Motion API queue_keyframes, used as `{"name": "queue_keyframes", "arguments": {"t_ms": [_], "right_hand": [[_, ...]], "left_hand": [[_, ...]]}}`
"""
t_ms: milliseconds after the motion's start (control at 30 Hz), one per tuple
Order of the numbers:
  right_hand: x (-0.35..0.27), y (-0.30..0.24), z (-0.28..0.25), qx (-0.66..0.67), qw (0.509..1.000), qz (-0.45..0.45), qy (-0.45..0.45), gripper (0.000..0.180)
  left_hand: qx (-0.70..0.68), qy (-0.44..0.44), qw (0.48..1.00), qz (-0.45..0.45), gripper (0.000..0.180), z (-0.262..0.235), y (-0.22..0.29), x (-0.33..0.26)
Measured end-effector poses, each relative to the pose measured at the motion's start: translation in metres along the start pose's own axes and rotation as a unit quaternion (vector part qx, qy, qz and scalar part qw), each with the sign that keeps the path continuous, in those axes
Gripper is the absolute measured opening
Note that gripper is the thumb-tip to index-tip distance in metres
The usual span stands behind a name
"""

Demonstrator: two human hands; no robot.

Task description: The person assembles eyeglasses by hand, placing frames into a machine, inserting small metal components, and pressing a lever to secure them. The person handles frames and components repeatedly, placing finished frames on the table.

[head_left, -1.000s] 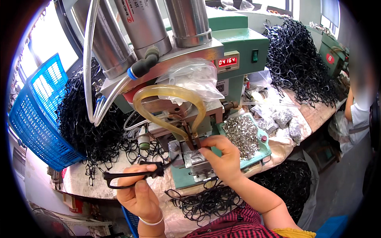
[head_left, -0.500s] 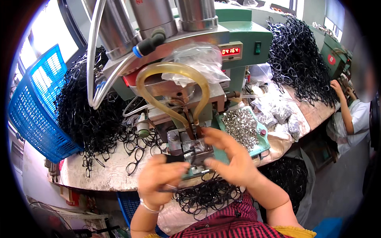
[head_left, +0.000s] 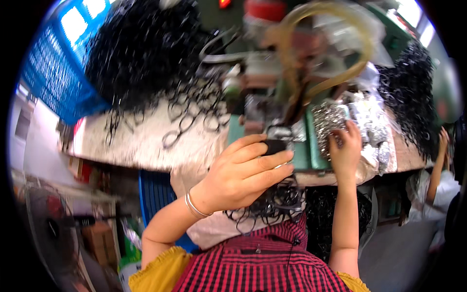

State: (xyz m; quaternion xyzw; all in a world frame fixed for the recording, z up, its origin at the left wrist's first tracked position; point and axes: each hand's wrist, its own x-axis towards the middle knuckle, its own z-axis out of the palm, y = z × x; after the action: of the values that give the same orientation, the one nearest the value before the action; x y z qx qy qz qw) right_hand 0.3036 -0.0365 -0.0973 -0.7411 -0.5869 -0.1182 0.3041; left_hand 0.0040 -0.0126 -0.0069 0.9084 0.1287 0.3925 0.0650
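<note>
My left hand (head_left: 245, 170) reaches in over the front of the machine's metal fixture, back of the hand up and fingers curled. A flat black piece (head_left: 276, 146) shows between its fingers; whether it is held or worn cannot be made out. What lies under the fingertips is hidden. My right hand (head_left: 346, 151) is at the green tray (head_left: 311, 141) on the right, its thumb and fingers bent together in a heap of small silvery metal parts (head_left: 327, 120). Anything between those fingertips is too small to tell. Black eyeglass frames (head_left: 277, 202) lie in a tangle below my left hand.
A yellowish tube (head_left: 364, 68) loops over the fixture. Black frames (head_left: 141, 53) pile high at the left beside a blue basket (head_left: 53, 78), with loose frames (head_left: 180, 131) nearby. Bagged parts (head_left: 374, 126) sit right of the tray. Another person's hand (head_left: 443, 141) shows far right.
My right hand has left the fixture and moved right into the tray of metal parts. My left hand stays by the fixture. The view has tilted down and turned left.
</note>
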Motion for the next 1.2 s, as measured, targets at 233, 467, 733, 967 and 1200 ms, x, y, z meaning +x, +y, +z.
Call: {"name": "queue_keyframes", "arguments": {"t_ms": [233,467,733,967,1200], "right_hand": [[-0.006,0.007,-0.005,0.11,0.993,0.008,0.051,0.012],[0.006,-0.007,0.001,0.232,0.971,0.055,0.009,0.01],[0.011,0.0,-0.012,0.293,0.952,0.081,-0.043,0.01],[0.005,0.0,-0.011,0.302,0.946,0.111,-0.033,0.013],[-0.023,-0.01,-0.049,0.301,0.951,0.07,-0.006,0.011]], "left_hand": [[-0.085,-0.434,0.646,-0.621,0.038,-0.04,-0.002,-0.139],[-0.25,-0.189,0.76,-0.569,0.049,0.07,0.04,-0.13],[-0.186,-0.42,0.806,-0.374,0.02,0.026,0.045,-0.12],[0.14,-0.443,0.783,-0.412,0.013,0.043,0.015,-0.174],[0.121,-0.135,0.811,-0.557,0.011,-0.047,-0.032,-0.141]]}}
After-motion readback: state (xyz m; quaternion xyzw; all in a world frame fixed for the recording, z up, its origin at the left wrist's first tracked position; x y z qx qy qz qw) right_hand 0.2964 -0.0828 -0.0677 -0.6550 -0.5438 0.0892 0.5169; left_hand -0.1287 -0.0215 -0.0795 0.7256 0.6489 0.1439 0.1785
